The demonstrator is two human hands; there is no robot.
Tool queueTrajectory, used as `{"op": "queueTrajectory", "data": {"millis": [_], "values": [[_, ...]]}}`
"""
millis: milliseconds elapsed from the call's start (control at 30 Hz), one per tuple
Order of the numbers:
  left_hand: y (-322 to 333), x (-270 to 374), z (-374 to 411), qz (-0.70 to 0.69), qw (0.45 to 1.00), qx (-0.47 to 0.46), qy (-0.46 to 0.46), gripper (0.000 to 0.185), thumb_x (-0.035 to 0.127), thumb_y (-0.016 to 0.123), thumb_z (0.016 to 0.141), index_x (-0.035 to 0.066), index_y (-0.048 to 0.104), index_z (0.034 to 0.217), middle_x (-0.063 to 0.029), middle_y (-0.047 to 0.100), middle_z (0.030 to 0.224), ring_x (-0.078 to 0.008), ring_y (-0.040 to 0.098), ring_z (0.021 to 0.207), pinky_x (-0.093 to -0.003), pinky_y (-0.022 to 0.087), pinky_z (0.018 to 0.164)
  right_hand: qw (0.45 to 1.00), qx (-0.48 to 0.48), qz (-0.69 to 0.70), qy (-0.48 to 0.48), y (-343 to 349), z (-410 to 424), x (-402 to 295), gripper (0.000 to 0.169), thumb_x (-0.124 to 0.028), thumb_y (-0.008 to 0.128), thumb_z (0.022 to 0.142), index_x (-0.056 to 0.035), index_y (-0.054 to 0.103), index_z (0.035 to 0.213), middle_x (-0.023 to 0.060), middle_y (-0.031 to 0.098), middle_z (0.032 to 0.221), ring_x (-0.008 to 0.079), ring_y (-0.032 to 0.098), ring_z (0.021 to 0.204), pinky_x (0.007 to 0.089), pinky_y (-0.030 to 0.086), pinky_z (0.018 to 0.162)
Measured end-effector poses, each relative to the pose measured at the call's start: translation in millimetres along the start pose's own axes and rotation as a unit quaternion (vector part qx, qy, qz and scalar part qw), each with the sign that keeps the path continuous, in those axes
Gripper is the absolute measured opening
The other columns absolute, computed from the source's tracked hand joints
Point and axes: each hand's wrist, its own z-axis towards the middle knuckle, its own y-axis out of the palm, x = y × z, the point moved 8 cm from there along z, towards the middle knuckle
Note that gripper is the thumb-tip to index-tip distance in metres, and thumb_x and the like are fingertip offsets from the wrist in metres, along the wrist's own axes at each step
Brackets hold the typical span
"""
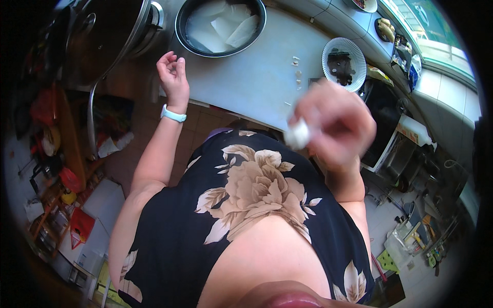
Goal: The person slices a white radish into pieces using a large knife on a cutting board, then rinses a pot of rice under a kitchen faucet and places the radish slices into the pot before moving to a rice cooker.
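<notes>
My right hand (335,123), blurred and raised close to the camera, grips a small white piece (297,134) between thumb and fingers; what it is I cannot tell. My left hand (173,77), with a pale turquoise band on its wrist, holds nothing and has loosely curled fingers beside a dark bowl (179,30). In that bowl, flat white pieces (231,29) lie in cloudy liquid. Small pale scraps (298,73) form a rough line on the light worktop (246,82). Beyond my right hand stands a ribbed white bowl (360,63) containing dark, wet-looking matter.
A large pan with a glass lid (104,38) is at the upper left. Ginger (386,30) sits in a dark dish on the tiled ledge by the window. A white plastic bottle (416,131) lies near a metal sink (396,163) at the right.
</notes>
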Motion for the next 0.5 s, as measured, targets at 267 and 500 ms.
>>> {"op": "queueTrajectory", "data": {"millis": [267, 500], "values": [[102.9, 89.1, 68.7, 0.321, 0.844, -0.278, 0.327, 0.031, 0.003, 0.07, 0.08, 0.008, 0.068, 0.11, -0.0084, 0.065, 0.11, -0.0291, 0.061, 0.102, -0.039, 0.05, 0.092, 0.978, -0.079, 0.115, -0.151, 28.9, 15.5, -104.6, 0.025, -0.007, 0.076, 0.084, -0.0079, 0.063, 0.105, 0.0137, 0.069, 0.102, 0.0166, 0.061, 0.069, 0.0253, 0.052, 0.059], [187.6, 12.4, 87.1, 0.475, 0.652, -0.455, 0.378, 0.049, -0.006, 0.061, 0.071, 0.009, 0.068, 0.117, -0.0096, 0.068, 0.108, -0.0309, 0.061, 0.106, -0.0412, 0.051, 0.092, 0.999, 0.034, -0.018, 0.008, 0.3, -17.8, -30.4, 0.036, 0.007, 0.074, 0.079, -0.0014, 0.062, 0.112, 0.0217, 0.061, 0.119, 0.0164, 0.065, 0.08, 0.0262, 0.054, 0.067]]}}
